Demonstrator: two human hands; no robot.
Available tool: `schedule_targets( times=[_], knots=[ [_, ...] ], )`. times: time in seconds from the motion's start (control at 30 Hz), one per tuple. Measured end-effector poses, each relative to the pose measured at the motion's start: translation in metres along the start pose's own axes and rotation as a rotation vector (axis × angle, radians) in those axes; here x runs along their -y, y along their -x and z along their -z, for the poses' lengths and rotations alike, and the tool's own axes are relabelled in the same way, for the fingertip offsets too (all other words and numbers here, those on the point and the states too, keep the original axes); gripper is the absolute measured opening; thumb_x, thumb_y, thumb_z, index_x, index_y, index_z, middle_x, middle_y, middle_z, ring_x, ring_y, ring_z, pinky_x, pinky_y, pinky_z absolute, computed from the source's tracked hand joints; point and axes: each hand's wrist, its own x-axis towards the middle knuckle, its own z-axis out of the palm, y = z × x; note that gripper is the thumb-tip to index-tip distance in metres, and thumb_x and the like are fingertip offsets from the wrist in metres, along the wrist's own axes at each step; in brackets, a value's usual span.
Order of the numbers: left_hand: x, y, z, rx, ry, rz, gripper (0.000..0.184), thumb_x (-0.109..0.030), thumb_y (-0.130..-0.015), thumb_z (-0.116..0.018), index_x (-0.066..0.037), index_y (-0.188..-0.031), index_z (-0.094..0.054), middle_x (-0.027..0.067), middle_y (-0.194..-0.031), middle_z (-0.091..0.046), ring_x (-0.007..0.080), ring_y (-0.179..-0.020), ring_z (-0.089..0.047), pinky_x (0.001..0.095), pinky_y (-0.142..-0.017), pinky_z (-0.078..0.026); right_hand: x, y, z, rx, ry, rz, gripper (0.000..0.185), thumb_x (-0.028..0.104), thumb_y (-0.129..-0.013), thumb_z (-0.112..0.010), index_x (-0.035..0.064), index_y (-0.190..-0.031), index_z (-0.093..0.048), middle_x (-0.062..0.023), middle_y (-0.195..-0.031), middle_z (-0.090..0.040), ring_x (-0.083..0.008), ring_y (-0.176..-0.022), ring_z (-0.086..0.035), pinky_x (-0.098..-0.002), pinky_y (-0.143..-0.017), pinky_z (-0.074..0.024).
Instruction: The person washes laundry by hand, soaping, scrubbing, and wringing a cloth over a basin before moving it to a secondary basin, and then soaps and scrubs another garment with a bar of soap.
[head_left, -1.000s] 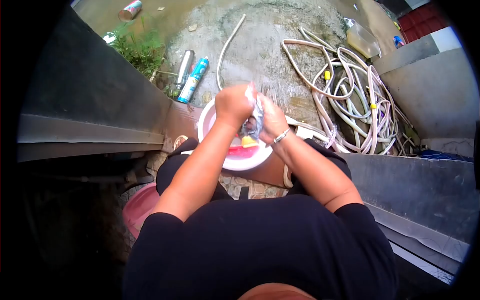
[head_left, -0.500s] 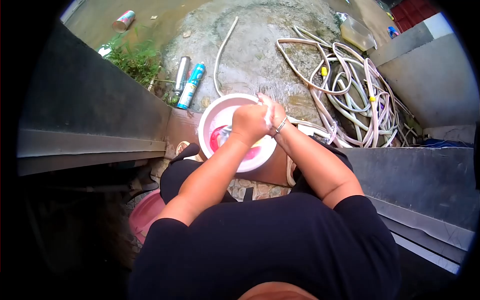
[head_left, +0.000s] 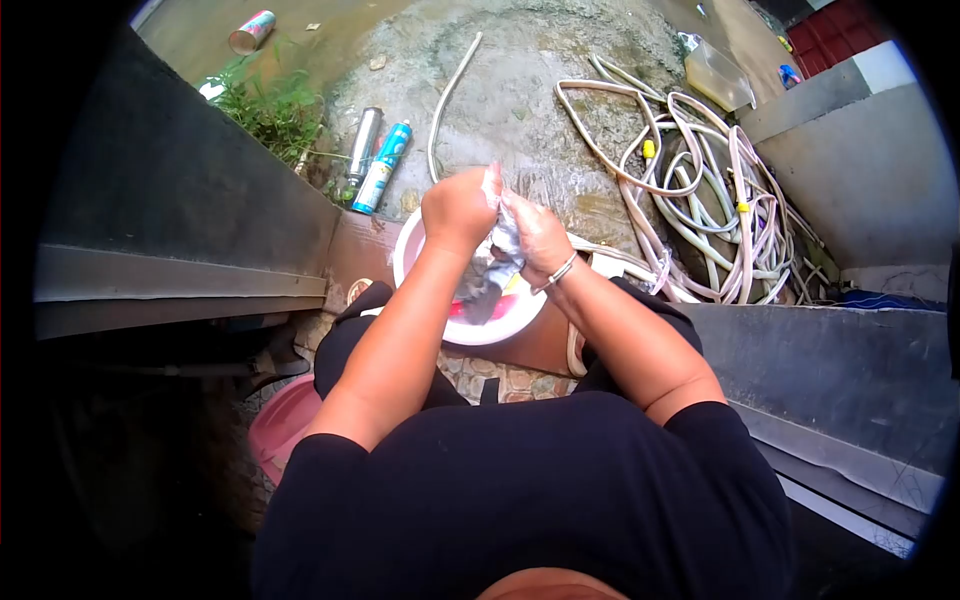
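A wet, soapy grey-and-white cloth point(head_left: 490, 275) hangs between my two hands, above a pale round basin point(head_left: 407, 250). My left hand point(head_left: 458, 208) is closed in a fist around its upper part, knuckles up. On the other side, my right hand point(head_left: 538, 238) grips the cloth too, with a bracelet at the wrist. White suds coat the fingers of both hands. Red and pink material point(head_left: 510, 303) shows inside the basin below, partly covered by the hanging cloth.
A tangled pile of pale hose point(head_left: 700, 190) lies to the right. Beyond the basin on the left, a blue spray can point(head_left: 382, 170) and a silver can point(head_left: 364, 145) lie together. A pink basin point(head_left: 280, 425) sits low left. Dark walls point(head_left: 180, 180) flank both sides.
My hands have moved apart, the left going left and up. The grey-and-white cloth, mostly hidden between them before, now hangs stretched in view above the basin.
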Motion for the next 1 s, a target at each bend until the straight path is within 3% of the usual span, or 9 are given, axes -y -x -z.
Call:
schedule_targets(
  times=[0.3,0.47,0.63,0.7,0.77,0.8,0.9,0.93,1.0],
  knots=[
    [0.041,-0.013,0.008,0.278,0.219,0.030,0.050,-0.043,-0.087,-0.049,0.000,-0.062,-0.054,0.0179,-0.058,-0.050,0.0327,-0.055,-0.047,0.0397,-0.055,-0.038,-0.010,-0.031,0.045,-0.097,-0.035,0.122,0.037,0.033,-0.091,-0.048,-0.0027,-0.097,-0.057,-0.0092,-0.091,-0.061,-0.0154,-0.080,-0.058,-0.0284,-0.073,-0.0468],
    [0.036,-0.013,0.011,0.283,0.227,0.089,0.048,-0.041,-0.087,-0.050,0.000,-0.062,-0.056,0.0162,-0.058,-0.051,0.0306,-0.054,-0.047,0.0376,-0.055,-0.039,0.006,-0.020,0.037,-0.084,-0.044,0.081,0.034,0.031,-0.090,-0.051,-0.0020,-0.096,-0.057,-0.0065,-0.090,-0.061,-0.0127,-0.077,-0.057,-0.0271,-0.069,-0.0454],
    [0.031,-0.004,-0.009,0.067,0.242,-0.011,0.031,-0.036,-0.089,-0.048,-0.006,-0.086,-0.057,0.0194,-0.067,-0.057,0.0347,-0.064,-0.057,0.0394,-0.059,-0.044,0.001,-0.030,0.046,-0.089,0.137,0.080,0.030,0.030,-0.088,-0.054,0.0002,-0.089,-0.060,-0.0017,-0.079,-0.060,-0.0099,-0.070,-0.054,-0.0252,-0.062,-0.0433],
    [-0.004,0.014,-0.007,0.182,0.260,-0.079,0.022,-0.030,-0.086,-0.052,-0.008,-0.087,-0.057,0.0192,-0.067,-0.058,0.0371,-0.063,-0.058,0.0412,-0.054,-0.045,-0.001,-0.031,0.043,-0.131,0.085,0.067,0.032,0.032,-0.088,-0.054,0.0009,-0.087,-0.060,-0.0009,-0.075,-0.058,-0.0097,-0.067,-0.053,-0.0255,-0.061,-0.0430],
    [-0.025,0.036,-0.015,0.359,0.174,-0.363,0.019,-0.026,-0.082,-0.055,-0.008,-0.078,-0.059,0.0175,-0.067,-0.059,0.0345,-0.062,-0.059,0.0392,-0.054,-0.046,-0.019,-0.045,0.055,-0.257,-0.040,-0.231,0.029,0.036,-0.088,-0.053,0.0074,-0.086,-0.059,-0.0009,-0.072,-0.058,-0.0130,-0.055,-0.053,-0.0267,-0.048,-0.0435],
    [-0.022,0.038,-0.020,0.259,0.133,-0.328,0.019,-0.025,-0.081,-0.056,-0.008,-0.072,-0.059,0.0166,-0.066,-0.059,0.0334,-0.062,-0.059,0.0392,-0.054,-0.046,-0.051,-0.065,0.083,0.027,-0.360,-0.215,0.029,0.037,-0.087,-0.052,0.0089,-0.088,-0.058,-0.0009,-0.072,-0.058,-0.0144,-0.051,-0.051,-0.0289,-0.047,-0.0430],
    [-0.006,0.009,-0.013,-0.100,0.225,-0.120,0.023,-0.020,-0.078,-0.056,-0.006,-0.061,-0.054,0.0141,-0.060,-0.056,0.0302,-0.058,-0.057,0.0383,-0.054,-0.046,-0.037,-0.025,0.005,-0.189,-0.141,0.040,0.028,0.037,-0.088,-0.050,0.0101,-0.091,-0.056,-0.0021,-0.075,-0.058,-0.0159,-0.054,-0.053,-0.0315,-0.049,-0.0446],
    [-0.005,0.002,-0.003,-0.084,0.172,-0.104,0.024,-0.023,-0.079,-0.055,-0.007,-0.062,-0.056,0.0135,-0.059,-0.055,0.0307,-0.056,-0.056,0.0393,-0.052,-0.045,-0.024,-0.015,0.011,0.077,-0.115,-0.087,0.030,0.038,-0.088,-0.049,0.0099,-0.097,-0.055,-0.0042,-0.083,-0.059,-0.0170,-0.067,-0.058,-0.0319,-0.059,-0.0486],
    [-0.008,0.008,-0.004,-0.103,0.073,-0.217,0.024,-0.026,-0.078,-0.057,-0.009,-0.061,-0.057,0.0118,-0.057,-0.054,0.0301,-0.054,-0.055,0.0395,-0.050,-0.044,-0.015,-0.008,-0.002,-0.075,-0.188,-0.108,0.029,0.036,-0.090,-0.045,0.0095,-0.094,-0.056,-0.0054,-0.086,-0.060,-0.0169,-0.074,-0.058,-0.0316,-0.067,-0.0486]
  ],
)
